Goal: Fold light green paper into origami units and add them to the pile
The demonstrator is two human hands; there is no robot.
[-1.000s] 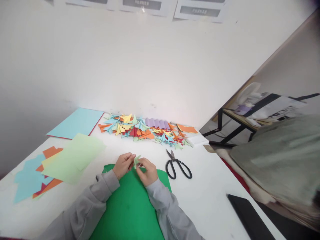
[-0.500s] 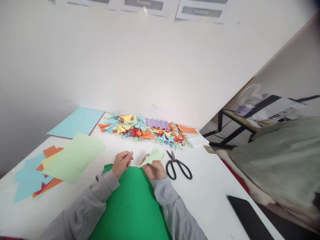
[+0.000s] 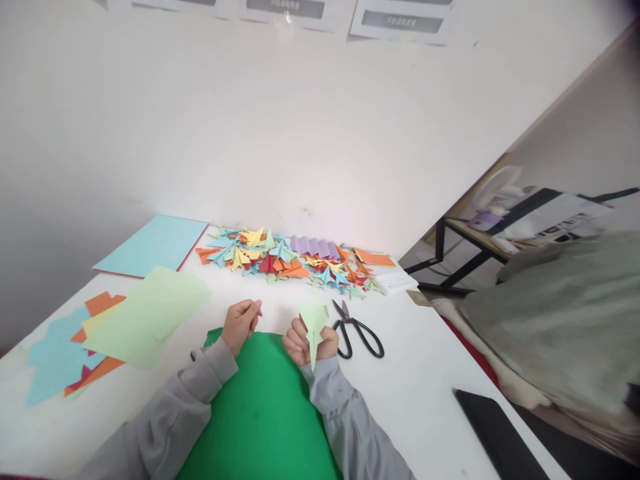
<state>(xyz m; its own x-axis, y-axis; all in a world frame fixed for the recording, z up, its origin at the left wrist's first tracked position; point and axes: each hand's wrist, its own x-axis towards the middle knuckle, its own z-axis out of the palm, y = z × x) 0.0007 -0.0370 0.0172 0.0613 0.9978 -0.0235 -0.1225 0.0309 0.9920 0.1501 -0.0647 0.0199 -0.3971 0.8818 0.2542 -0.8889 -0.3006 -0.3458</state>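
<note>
In the head view my right hand (image 3: 297, 343) is closed around a light green folded paper plane (image 3: 315, 327), whose pointed nose aims down toward my sleeve. My left hand (image 3: 241, 325) is curled shut at the table edge, thumb against the fingers, and nothing shows in it. Just right of my right hand lies a pair of black-handled scissors (image 3: 357, 330), its blades slightly apart. A pile of small coloured paper planes (image 3: 280, 260) spreads along the wall beyond both hands.
On the white table (image 3: 400, 387), light green sheets (image 3: 150, 313) overlap blue and orange paper pieces (image 3: 63, 353) at left. A blue sheet stack (image 3: 155, 247) lies behind them. A black flat object (image 3: 495, 427) sits at the right edge. Someone's draped clothing (image 3: 560, 320) is farther right.
My right hand has turned, so the paper plane that pointed left now points downward and stands more upright. My left hand has shifted very slightly left.
</note>
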